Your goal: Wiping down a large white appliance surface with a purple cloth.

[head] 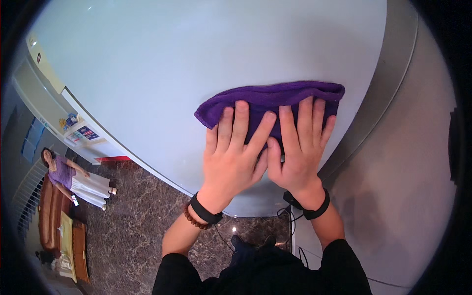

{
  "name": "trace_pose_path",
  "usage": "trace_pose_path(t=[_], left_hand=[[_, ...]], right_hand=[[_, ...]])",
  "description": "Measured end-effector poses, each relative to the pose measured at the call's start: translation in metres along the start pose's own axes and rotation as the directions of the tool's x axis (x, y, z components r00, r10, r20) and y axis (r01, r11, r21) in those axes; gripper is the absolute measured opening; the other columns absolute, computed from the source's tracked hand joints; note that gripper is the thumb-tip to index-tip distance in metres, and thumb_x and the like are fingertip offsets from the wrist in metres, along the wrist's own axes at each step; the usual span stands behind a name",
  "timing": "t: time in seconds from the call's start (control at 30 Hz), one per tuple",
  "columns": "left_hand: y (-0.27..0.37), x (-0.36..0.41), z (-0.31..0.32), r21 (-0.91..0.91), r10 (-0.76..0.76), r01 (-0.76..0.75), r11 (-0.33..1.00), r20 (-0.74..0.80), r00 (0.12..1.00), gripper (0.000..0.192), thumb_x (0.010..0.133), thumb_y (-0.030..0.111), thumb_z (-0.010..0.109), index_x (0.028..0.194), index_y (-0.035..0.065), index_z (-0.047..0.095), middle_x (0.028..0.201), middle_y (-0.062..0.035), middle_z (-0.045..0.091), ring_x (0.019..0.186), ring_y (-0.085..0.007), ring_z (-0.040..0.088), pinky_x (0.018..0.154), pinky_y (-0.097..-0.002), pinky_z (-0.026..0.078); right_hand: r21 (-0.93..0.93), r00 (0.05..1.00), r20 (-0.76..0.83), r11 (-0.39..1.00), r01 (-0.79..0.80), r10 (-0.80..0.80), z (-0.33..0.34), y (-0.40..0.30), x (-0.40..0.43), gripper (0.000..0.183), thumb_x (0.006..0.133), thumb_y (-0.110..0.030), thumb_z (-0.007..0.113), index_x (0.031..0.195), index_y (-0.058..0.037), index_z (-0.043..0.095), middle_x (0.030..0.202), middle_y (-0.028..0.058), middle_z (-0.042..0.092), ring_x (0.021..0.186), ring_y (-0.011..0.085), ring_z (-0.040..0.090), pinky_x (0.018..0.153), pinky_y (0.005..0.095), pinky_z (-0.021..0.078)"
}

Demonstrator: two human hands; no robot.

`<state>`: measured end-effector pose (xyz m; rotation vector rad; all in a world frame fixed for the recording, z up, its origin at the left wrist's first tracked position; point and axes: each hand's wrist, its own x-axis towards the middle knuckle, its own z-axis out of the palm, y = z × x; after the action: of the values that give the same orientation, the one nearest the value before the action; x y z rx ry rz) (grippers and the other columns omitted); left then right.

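A folded purple cloth lies on a broad, glossy white surface, which looks like a countertop. My left hand rests flat on the cloth's left part with its fingers spread. Beside it, my right hand presses on the right part, fingers apart and palm down. The two thumbs nearly meet, and the cloth's far edge is bunched up ahead of the fingertips. Neither hand is closed around the cloth. The palms hide much of its near edge.
A grey wall runs along the right. Black cables hang near the counter's near end. At left, on the brown marble floor, a person stands near a brown leather sofa and a wooden table.
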<state>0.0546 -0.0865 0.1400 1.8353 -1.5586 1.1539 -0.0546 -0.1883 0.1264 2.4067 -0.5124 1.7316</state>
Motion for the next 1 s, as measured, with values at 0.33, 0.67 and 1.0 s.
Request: trace_pose_path(t=[0.33, 0.67, 1.0], left_hand=[[-0.001, -0.003, 0.009, -0.012, 0.015, -0.016, 1.000, -0.107, 0.994, 0.055, 0.084, 0.037, 0.063, 0.138, 0.0328, 0.057, 0.147, -0.0073, 0.049, 0.125, -0.0206, 0.052, 0.097, -0.0362, 0.035], [-0.038, -0.025, -0.002, -0.041, -0.019, 0.014, 0.999, -0.134, 0.991, 0.056, 0.083, 0.038, 0.064, 0.138, 0.0316, 0.057, 0.148, -0.0076, 0.049, 0.122, -0.0204, 0.053, 0.101, -0.0368, 0.034], [-0.110, -0.045, -0.020, -0.020, -0.060, 0.057, 0.998, -0.135, 0.989, 0.053, 0.084, 0.040, 0.065, 0.136, 0.0318, 0.059, 0.150, -0.0097, 0.046, 0.131, -0.0254, 0.047, 0.104, -0.0394, 0.034]], right_hand=[[-0.036, 0.999, -0.048, 0.999, 0.011, -0.013, 0.005, 0.002, -0.004, 0.055, 0.086, -0.027, 0.054, 0.137, -0.0048, 0.055, 0.148, 0.0286, 0.040, 0.142, 0.0487, 0.028, 0.116, 0.0614, 0.0016], [-0.068, 0.996, -0.003, 0.994, 0.090, -0.090, 0.020, -0.034, 0.001, 0.060, 0.086, -0.024, 0.054, 0.140, 0.0001, 0.048, 0.151, 0.0321, 0.032, 0.143, 0.0513, 0.023, 0.115, 0.0632, 0.0019], [-0.071, 0.984, 0.016, 0.982, 0.177, -0.176, 0.060, -0.094, 0.026, 0.066, 0.082, -0.020, 0.057, 0.142, 0.0060, 0.045, 0.152, 0.0355, 0.028, 0.144, 0.0538, 0.019, 0.115, 0.0633, 0.0019]])
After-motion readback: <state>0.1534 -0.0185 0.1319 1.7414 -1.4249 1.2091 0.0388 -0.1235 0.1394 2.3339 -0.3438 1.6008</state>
